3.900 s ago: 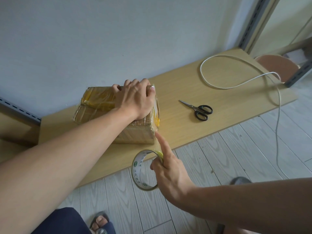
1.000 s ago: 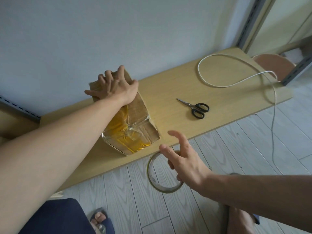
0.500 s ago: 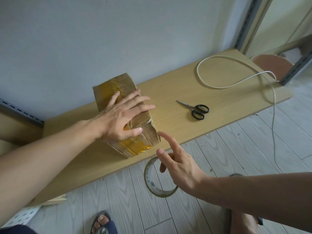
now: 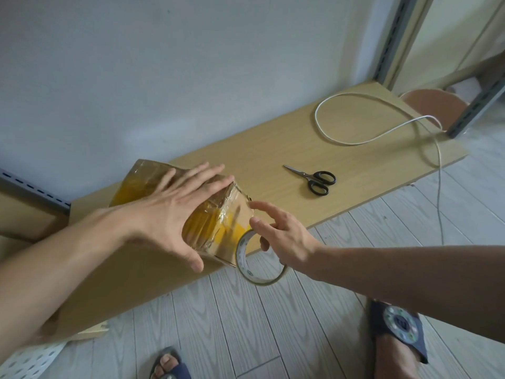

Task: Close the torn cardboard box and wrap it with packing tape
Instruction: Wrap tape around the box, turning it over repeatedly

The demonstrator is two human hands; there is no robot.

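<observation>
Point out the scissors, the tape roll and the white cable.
scissors (image 4: 310, 177), head view, near the pivot
tape roll (image 4: 242, 255), head view, printed inner core
white cable (image 4: 316, 116), head view, loop's left bend

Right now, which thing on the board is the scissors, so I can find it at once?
Find the long wooden board along the white wall. Between the taped cardboard box at its left and the looped white cable at its right, the scissors lie flat, touching neither. Only they have black handles and bare metal blades.
</observation>
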